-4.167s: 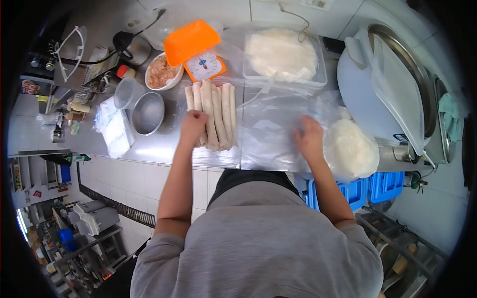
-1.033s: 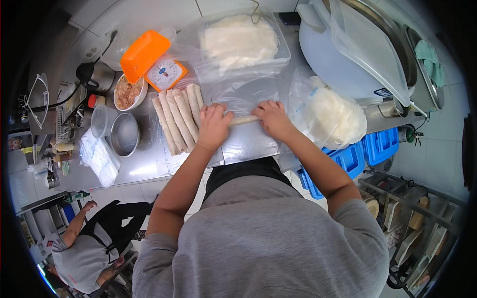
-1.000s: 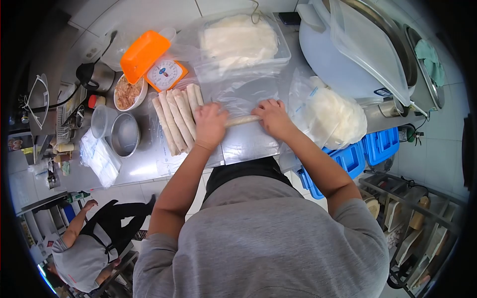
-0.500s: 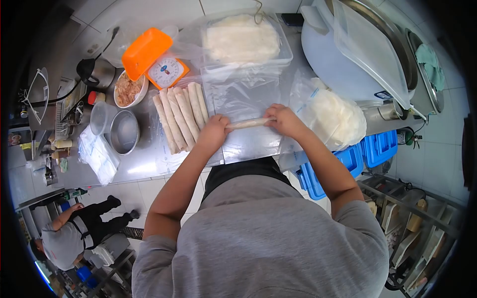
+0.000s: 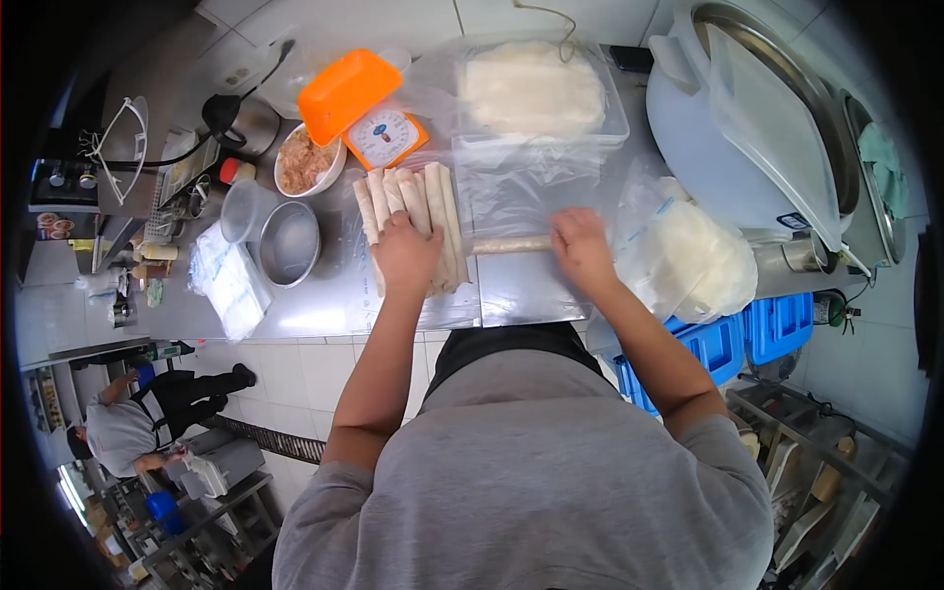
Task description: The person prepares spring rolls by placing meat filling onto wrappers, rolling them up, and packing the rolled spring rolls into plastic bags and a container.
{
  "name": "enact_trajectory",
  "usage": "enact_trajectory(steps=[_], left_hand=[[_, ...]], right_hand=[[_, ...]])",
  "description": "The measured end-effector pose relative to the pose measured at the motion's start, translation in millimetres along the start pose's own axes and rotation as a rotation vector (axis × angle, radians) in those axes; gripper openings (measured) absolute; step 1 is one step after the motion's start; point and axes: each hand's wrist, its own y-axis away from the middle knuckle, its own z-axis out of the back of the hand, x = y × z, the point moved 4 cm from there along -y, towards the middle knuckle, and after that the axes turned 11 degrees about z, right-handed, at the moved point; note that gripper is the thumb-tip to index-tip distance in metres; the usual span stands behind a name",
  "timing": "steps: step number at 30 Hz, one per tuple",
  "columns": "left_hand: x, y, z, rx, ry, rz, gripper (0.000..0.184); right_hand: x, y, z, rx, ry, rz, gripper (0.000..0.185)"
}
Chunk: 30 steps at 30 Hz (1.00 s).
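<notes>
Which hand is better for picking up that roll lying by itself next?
Probably the right hand: it's at the right end of the single roll, while the left hand is on the row of rolls.

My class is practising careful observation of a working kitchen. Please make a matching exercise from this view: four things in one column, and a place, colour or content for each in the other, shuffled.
Column one
1. left hand
2. right hand
3. kitchen scale
4. white bowl

Column two
A. orange body
B. on the row of long pale rolls
C. holds a pinkish-brown mixture
D. at one end of the single roll lying crosswise

Right pairs: 1-B, 2-D, 3-A, 4-C
</notes>
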Motion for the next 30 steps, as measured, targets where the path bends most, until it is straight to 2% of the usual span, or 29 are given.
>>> enact_trajectory(steps=[1, 4, 7, 8, 10, 13, 16, 17, 22, 23, 26, 28, 30], left_hand=[[0.6, -5.7, -6.6, -0.037, 0.003, 0.004, 0.053], [0.2, -22.5, -8.9, 0.098, 0.008, 0.068, 0.048], [3.4, -25.6, 5.2, 0.123, 0.094, 0.081, 0.038], [3.4, -25.7, 8.8, 0.191, 0.269, 0.068, 0.036], [-1.6, -19.9, 14.1, 0.346, 0.618, 0.036, 0.03], [-45.3, -5.2, 19.2, 0.725, 0.711, -0.223, 0.032], [-86.8, 1.4, 12.4, 0.694, 0.601, -0.569, 0.037], [-92.4, -2.1, 4.6, 0.745, 0.548, -0.586, 0.044], [-96.2, -8.3, -68.8, 0.802, 0.449, -0.676, 0.046], [-94.1, -6.4, -80.0, 0.803, 0.398, -0.692, 0.047], [-79.5, 5.9, -93.7, 0.399, 0.355, -0.908, 0.055], [-81.6, 31.9, -58.3, 0.366, 0.222, -0.871, 0.056], [-75.3, 44.7, -49.6, 0.319, 0.191, -0.87, 0.055]], right_hand=[[4.3, -5.3, -8.4, 0.001, -0.027, 0.029, 0.02], [12.6, -19.0, -26.6, 0.056, -0.156, -0.005, 0.021], [-1.0, -28.6, -45.1, 0.021, -0.455, -0.278, 0.027], [-6.5, -33.4, -51.4, -0.008, -0.588, -0.35, 0.029], [-11.3, -45.7, -54.7, -0.07, -0.847, -0.502, 0.033], [-4.6, -66.9, -24.7, -0.157, -1.519, -0.943, 0.037], [-43.3, -64.7, -3.6, -0.039, -1.323, -0.716, 0.04], [-57.4, -55.9, 1.0, 0.01, -1.227, -0.717, 0.039], [-91.2, -3.6, 2.4, 0.269, -0.795, -0.74, 0.031], [-92.9, 4.2, -1.5, 0.282, -0.687, -0.636, 0.031], [-85.2, 12.4, -5.0, 0.279, -0.334, -0.279, 0.032], [-62.5, 10.1, 10.3, 0.234, -0.058, 0.016, 0.035], [-47.9, 17.7, 18.1, 0.257, -0.023, 0.058, 0.033]])
